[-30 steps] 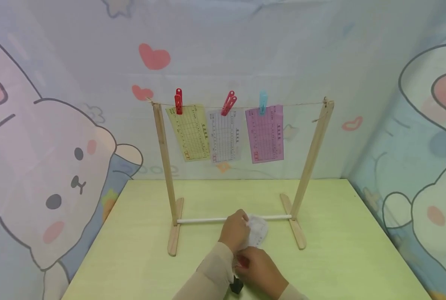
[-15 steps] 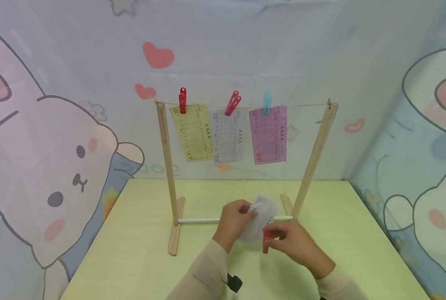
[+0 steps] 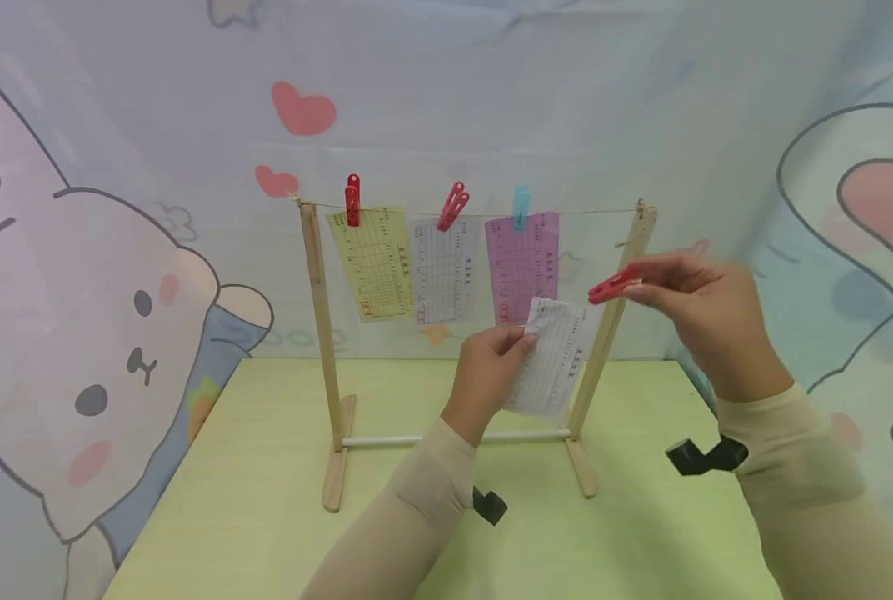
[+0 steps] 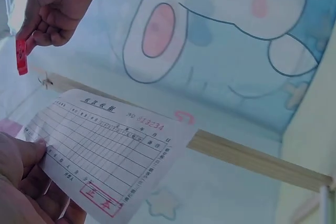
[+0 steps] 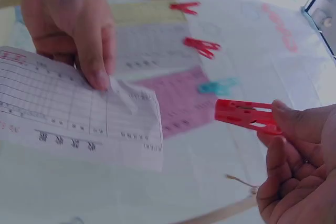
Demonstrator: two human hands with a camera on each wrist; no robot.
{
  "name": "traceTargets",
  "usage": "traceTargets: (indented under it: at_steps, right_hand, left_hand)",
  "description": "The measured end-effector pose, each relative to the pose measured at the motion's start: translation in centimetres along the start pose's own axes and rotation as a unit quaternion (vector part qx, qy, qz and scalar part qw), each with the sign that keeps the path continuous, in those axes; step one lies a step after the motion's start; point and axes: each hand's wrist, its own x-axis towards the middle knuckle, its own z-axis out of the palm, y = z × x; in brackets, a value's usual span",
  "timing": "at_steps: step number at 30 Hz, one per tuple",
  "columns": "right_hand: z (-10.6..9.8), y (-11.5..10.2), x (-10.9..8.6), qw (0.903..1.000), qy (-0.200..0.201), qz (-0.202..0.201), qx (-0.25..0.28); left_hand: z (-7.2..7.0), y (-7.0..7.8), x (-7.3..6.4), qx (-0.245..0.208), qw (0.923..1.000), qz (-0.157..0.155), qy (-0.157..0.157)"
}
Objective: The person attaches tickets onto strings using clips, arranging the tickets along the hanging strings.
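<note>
My left hand (image 3: 487, 371) pinches a white printed receipt slip (image 3: 555, 358) by its left edge, in front of the stand and just below the pink slip. To the right of it, higher up, my right hand (image 3: 705, 312) pinches a red clothespin (image 3: 613, 286) near the right post. In the right wrist view the clothespin (image 5: 247, 115) points toward the white slip (image 5: 79, 108) and is apart from it. Along the string hang a yellow slip (image 3: 375, 271) and a white slip (image 3: 442, 279) under red clothespins, and a pink slip (image 3: 521, 258) under a light blue clothespin (image 3: 521, 208).
The string runs between a left wooden post (image 3: 319, 308) and a right wooden post (image 3: 626, 267). A white rod (image 3: 382, 442) joins their feet on the pale yellow-green table (image 3: 251, 500). A cartoon-printed cloth (image 3: 446, 100) hangs behind and at the sides.
Both hands have risen from low over the table. The left hand has lifted the white slip up toward the string, and the right hand has carried the red clothespin up and to the right.
</note>
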Motion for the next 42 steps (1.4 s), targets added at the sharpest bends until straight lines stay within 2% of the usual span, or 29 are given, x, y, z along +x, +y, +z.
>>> traceTargets:
  at_steps: [1,4,8,11,16,19,24,29,35,42]
  right_hand:
    - [-0.4,-0.5,0.8,0.9995,0.005,-0.017,0.025]
    - [-1.2,-2.1,3.0,0.9984,0.021,-0.040,0.035]
    - [-1.7,-3.8,5.7,0.9976,0.041,-0.025,-0.049]
    - [-1.6,-4.4,7.8,0.9933,0.040,0.003,-0.109]
    - [-1.4,-4.9,10.6,0.9795,0.004,0.056,-0.194]
    - [-1.6,-5.0,11.8,0.9698,-0.024,0.080,-0.229]
    - [-2.1,-4.8,13.2,0.9594,-0.058,0.086,-0.262]
    - [-2.4,-4.7,13.9,0.9566,-0.078,0.095,-0.264]
    - [-2.6,-4.9,14.2,0.9487,-0.096,0.117,-0.278]
    - [-2.9,-4.7,14.2,0.9466,-0.118,0.128,-0.271]
  left_hand:
    - [0.1,0.6,0.5,-0.004,1.0000,0.007,0.000]
    - [0.6,2.4,1.9,-0.016,0.9996,0.021,0.001]
    - [1.1,4.4,3.6,-0.019,0.9993,0.030,0.009]
    - [1.6,5.4,4.6,-0.029,0.9992,0.023,0.013]
    - [2.3,6.5,5.6,-0.042,0.9988,-0.009,0.024]
    - [2.6,6.8,5.8,-0.041,0.9984,-0.015,0.036]
    - [2.9,7.1,6.0,-0.045,0.9980,-0.008,0.044]
    - [3.2,7.4,6.2,-0.043,0.9980,-0.004,0.046]
    - [3.3,7.6,6.4,-0.034,0.9984,0.000,0.045]
    - [3.5,7.9,6.4,-0.028,0.9986,-0.008,0.044]
